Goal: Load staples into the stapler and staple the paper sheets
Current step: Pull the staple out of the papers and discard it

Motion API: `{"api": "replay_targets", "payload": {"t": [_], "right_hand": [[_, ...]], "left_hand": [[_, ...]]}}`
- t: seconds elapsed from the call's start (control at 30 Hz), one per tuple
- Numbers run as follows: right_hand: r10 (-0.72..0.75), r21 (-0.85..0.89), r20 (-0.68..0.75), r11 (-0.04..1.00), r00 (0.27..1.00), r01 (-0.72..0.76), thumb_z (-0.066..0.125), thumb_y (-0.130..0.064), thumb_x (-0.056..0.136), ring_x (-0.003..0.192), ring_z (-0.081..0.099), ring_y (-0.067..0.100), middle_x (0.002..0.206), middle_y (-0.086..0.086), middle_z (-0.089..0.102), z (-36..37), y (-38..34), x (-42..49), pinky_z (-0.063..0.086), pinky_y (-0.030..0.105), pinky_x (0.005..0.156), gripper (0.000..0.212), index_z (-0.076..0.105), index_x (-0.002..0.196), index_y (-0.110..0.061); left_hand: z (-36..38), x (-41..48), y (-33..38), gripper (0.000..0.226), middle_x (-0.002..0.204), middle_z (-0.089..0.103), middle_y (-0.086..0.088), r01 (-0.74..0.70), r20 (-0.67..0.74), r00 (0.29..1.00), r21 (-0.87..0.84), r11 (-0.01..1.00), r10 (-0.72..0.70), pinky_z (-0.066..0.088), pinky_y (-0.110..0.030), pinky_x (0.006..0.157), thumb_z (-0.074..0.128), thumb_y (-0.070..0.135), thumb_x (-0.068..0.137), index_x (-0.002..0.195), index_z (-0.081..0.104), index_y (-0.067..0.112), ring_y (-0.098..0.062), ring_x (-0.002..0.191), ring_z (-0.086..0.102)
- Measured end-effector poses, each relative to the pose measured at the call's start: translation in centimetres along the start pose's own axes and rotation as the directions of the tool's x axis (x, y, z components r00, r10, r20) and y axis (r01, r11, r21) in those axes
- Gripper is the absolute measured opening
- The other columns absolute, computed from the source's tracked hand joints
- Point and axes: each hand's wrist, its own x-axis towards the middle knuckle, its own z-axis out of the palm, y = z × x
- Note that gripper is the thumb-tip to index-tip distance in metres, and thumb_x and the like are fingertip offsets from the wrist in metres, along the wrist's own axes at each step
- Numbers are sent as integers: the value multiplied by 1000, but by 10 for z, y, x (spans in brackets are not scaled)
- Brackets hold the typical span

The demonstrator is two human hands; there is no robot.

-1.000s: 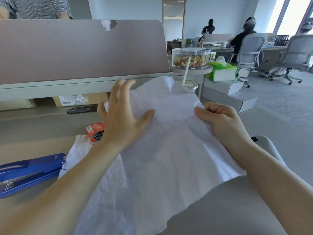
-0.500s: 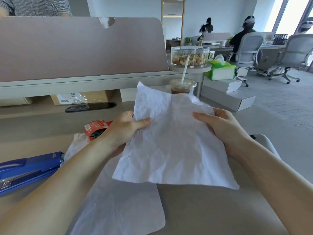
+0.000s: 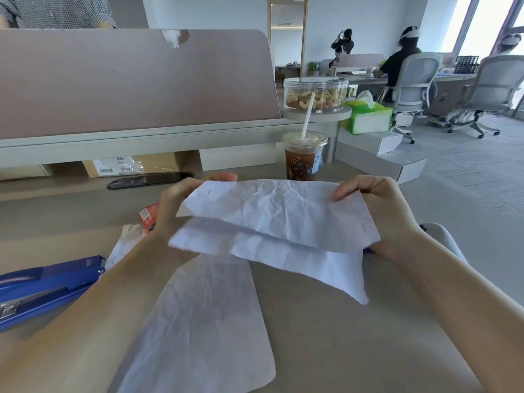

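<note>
Two crumpled white paper sheets [image 3: 272, 217] hang together above the desk, tilted nearly flat, the lower one drooping at the right. My left hand [image 3: 175, 202] pinches their left end and my right hand [image 3: 380, 208] grips their right end. A third wrinkled sheet [image 3: 207, 321] lies flat on the desk below them. The blue stapler [image 3: 48, 285] rests closed at the left edge, clear of both hands. A small red staple box [image 3: 148, 217] sits behind my left wrist, partly hidden.
An iced coffee cup with a straw [image 3: 304, 157] stands just beyond the papers. A clear tub of nuts [image 3: 314, 95] sits on a round shelf above it. A desk divider [image 3: 127, 80] closes the back. Cardboard boxes [image 3: 133, 165] sit under it. People sit at desks far right.
The held sheets have been lifted off the desk sheet and tipped from upright to nearly flat. Both hands slid outward to the sheets' ends, and the coffee cup is now uncovered.
</note>
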Motion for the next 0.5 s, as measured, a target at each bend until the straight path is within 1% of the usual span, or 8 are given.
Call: {"api": "replay_targets", "payload": {"t": [0.07,0.13,0.17,0.2,0.27,0.37,0.43,0.5], "right_hand": [[-93,-69,-16,993,996,92,38,33,68,66,70,23,77,6,77,-2,3,2,55,29,56,60,68,45,-13],[-190,-227,-30,957,981,178,37,31,64,75,70,15,82,-6,77,-3,6,3,54,26,59,62,68,42,-18],[-226,-288,-33,935,974,207,37,29,63,78,70,10,83,-12,76,-2,7,3,54,23,62,61,68,42,-20],[-251,-329,-39,917,967,225,37,28,62,81,68,5,84,-17,75,0,7,2,53,20,65,60,68,43,-19],[-302,-373,-53,890,952,261,36,26,61,87,66,0,86,-18,74,2,7,0,52,17,71,56,67,44,-16],[-359,-376,-21,868,933,325,38,28,61,99,65,6,101,-6,74,6,5,-3,53,23,83,58,66,43,-19],[-318,-254,24,915,948,314,41,28,66,99,67,13,102,-1,74,7,3,-4,55,28,78,63,71,48,-24],[-220,18,82,975,972,219,40,24,75,89,69,22,98,5,74,7,1,-4,54,29,65,57,78,71,-19]], "left_hand": [[-2,-2,2,53,107,72,-11,84,61,995,-84,993,-79,58,-30,75,31,41,99,117,64,5,-28,99,68],[1,-6,2,69,122,68,-11,184,152,971,19,983,-185,52,-39,89,34,64,91,125,64,12,-29,112,65],[2,-6,0,68,125,67,-10,202,184,958,99,974,-218,50,-41,93,40,65,87,126,64,15,-28,114,64],[4,-5,-3,61,125,67,-10,193,183,956,192,962,-229,51,-40,92,49,59,85,124,66,15,-26,112,66],[7,-5,-6,47,117,71,-11,152,113,973,343,927,-201,56,-38,84,71,35,78,119,67,13,-26,102,70],[10,-5,-12,39,104,75,-12,95,42,991,445,891,-127,57,-46,83,81,14,70,107,71,10,-30,94,72],[13,-6,-12,28,99,76,-13,23,-28,1000,457,889,-11,59,-47,82,80,7,72,99,74,9,-29,89,74],[16,-9,-8,26,96,77,-10,-53,-67,994,436,898,91,61,-45,77,78,4,75,100,74,10,-27,86,74]]}}
